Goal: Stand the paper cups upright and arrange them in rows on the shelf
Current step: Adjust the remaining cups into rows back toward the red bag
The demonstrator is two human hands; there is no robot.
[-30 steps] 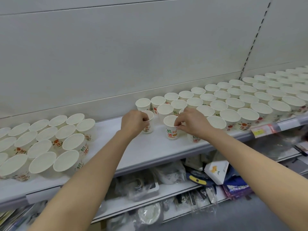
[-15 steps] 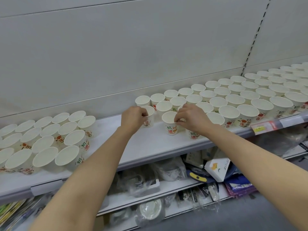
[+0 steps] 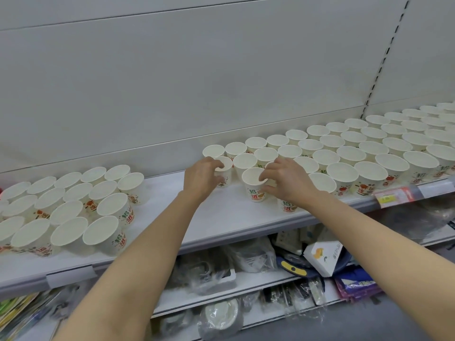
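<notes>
Your left hand (image 3: 202, 178) curls its fingers (image 3: 218, 166) and thumb round a paper cup (image 3: 223, 173): the fingertips lie on its rim and the thumb presses the wall lower down. This cup stands upright, its mouth up, its long axis vertical, and its inside looks empty.

Your right hand (image 3: 286, 179) grasps a second cup (image 3: 254, 184); the forefinger hooks over the rim and the thumb pinches the printed wall from the side near you. This second cup also stands upright with the open mouth up, and nothing is seen inside it. It stands on the white shelf (image 3: 221, 217), just to the left of your right fingertips and just in front of the cups behind.

Under your right wrist one more cup (image 3: 286, 205) stands near the shelf edge; most of it is hidden by the hand.

Behind and to the right of your right fingers, the arranged cups (image 3: 357, 148) stand upright in rows, touching or almost touching, all with empty white insides, up to the right edge of the view.

Well to the left of your left fingers a loose group of cups (image 3: 73, 205) stands more crowded, some of them tilted toward you.

Below your arms, a lower shelf (image 3: 258, 281) holds plastic bags and a small white box (image 3: 323, 254).
</notes>
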